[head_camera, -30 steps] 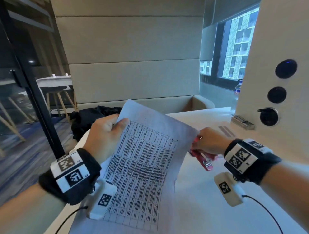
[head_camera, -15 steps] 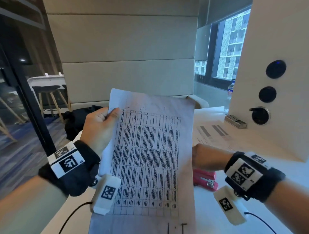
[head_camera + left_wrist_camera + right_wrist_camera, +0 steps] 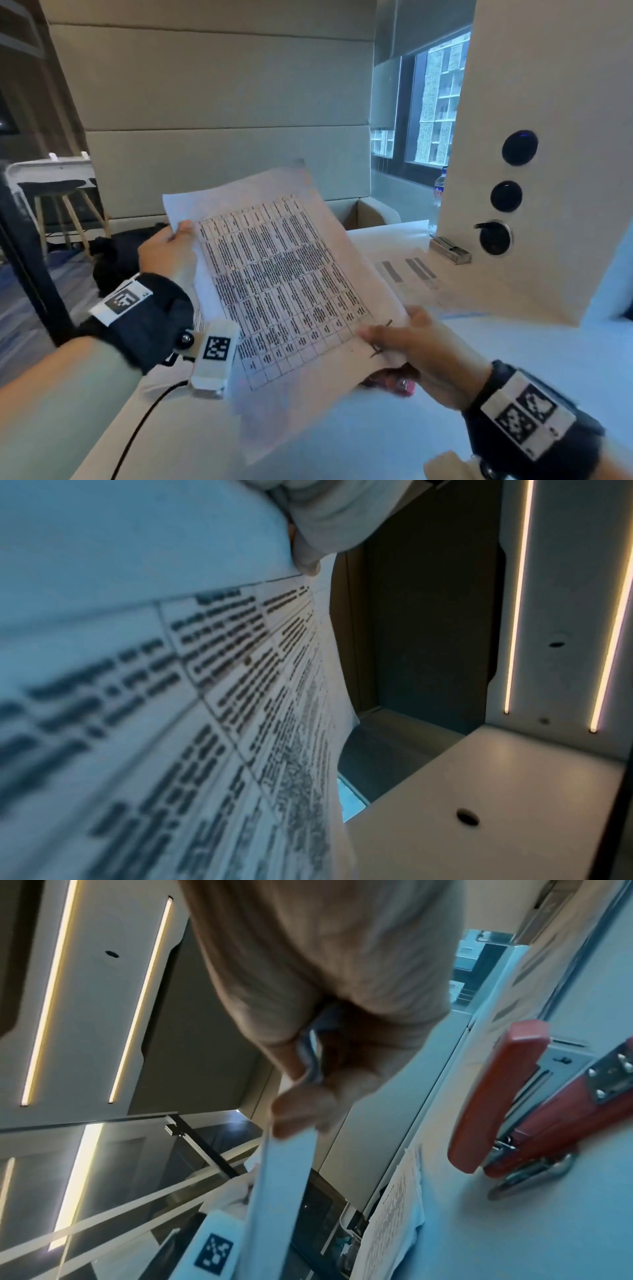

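Note:
A printed sheet (image 3: 281, 284) with a dense table of text is held up over the white table (image 3: 479, 359), tilted to the left. My left hand (image 3: 171, 246) pinches its upper left edge, thumb on the printed face. My right hand (image 3: 404, 339) pinches the lower right corner, thumb on top. In the left wrist view the sheet (image 3: 171, 696) fills the frame and the left hand (image 3: 308, 534) shows at the top. In the right wrist view the right hand (image 3: 308, 1104) grips the sheet's edge (image 3: 284, 1191). A red stapler (image 3: 514, 1096) lies on the table beneath it, barely showing in the head view (image 3: 404, 385).
Another printed page (image 3: 407, 274) lies flat on the table further back, near a small metal box (image 3: 448, 251). A white panel (image 3: 548, 102) with three round black sockets rises at the right. A black bag (image 3: 116, 260) sits on the bench at the left.
My right hand let go of the red stapler, which now lies on the table, and took hold of the sheet's lower right corner. The sheet has swung and tilted leftward.

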Available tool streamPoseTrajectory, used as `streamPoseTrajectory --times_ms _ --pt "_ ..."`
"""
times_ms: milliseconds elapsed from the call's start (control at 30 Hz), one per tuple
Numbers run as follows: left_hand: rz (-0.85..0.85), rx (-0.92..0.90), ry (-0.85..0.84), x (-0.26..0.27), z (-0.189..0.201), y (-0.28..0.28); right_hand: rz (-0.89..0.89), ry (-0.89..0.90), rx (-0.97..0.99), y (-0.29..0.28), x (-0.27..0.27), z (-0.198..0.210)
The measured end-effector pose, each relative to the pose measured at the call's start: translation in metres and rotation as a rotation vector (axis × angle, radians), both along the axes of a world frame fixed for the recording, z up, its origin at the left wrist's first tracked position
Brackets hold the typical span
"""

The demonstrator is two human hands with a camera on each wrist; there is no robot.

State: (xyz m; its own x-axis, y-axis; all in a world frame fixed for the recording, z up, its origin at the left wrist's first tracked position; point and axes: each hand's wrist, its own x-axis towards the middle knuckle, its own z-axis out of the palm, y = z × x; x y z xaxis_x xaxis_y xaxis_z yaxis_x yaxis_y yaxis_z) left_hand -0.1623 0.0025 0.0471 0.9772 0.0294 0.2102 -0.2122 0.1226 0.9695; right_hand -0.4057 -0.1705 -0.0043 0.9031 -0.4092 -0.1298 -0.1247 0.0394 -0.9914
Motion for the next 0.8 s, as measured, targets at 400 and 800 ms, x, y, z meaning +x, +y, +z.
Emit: streamPoseTrajectory --times_ms 400,800 --pt "-0.545 0.55 0.139 -0.035 -0.052 -0.01 -0.511 0.085 0.219 -0.142 0.032 -0.002" --pt "-0.548 0.953 0.108 -0.009 -0.067 0.014 -0.62 0.628 -0.488 -0.197 0.03 -0.018"
